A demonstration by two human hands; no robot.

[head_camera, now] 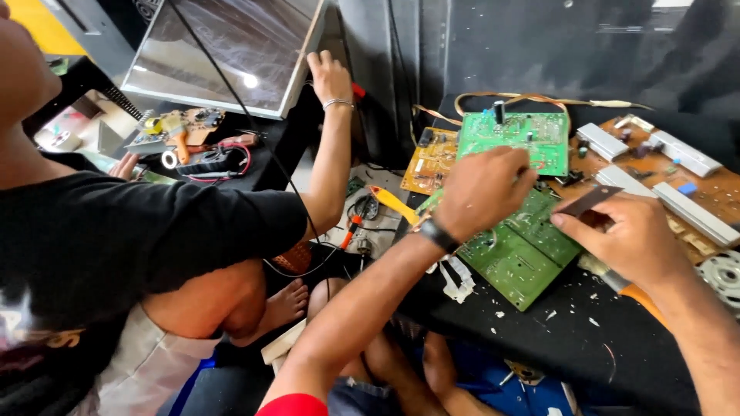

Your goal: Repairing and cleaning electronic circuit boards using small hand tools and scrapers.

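Board (518, 250), green, stiff, light, fragile; grip by edges. Left hand (484, 191) pinches on it; right hand (628, 240) pinches blade (587, 200).

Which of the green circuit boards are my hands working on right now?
The large tilted green board nearest you, under your left hand and beside your right hand. The other green board lies farther back, untouched.

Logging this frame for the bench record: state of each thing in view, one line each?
left hand: closed, fingers pinched down on the green board
right hand: gripping a flat dark blade
flat dark blade: held, tilted, tip toward the board
green board: flat on the black mat, bare
upper green board: lying flat, untouched
brown boards: exposed, lying flat
screen panel: tilted, steadied by another person's hand
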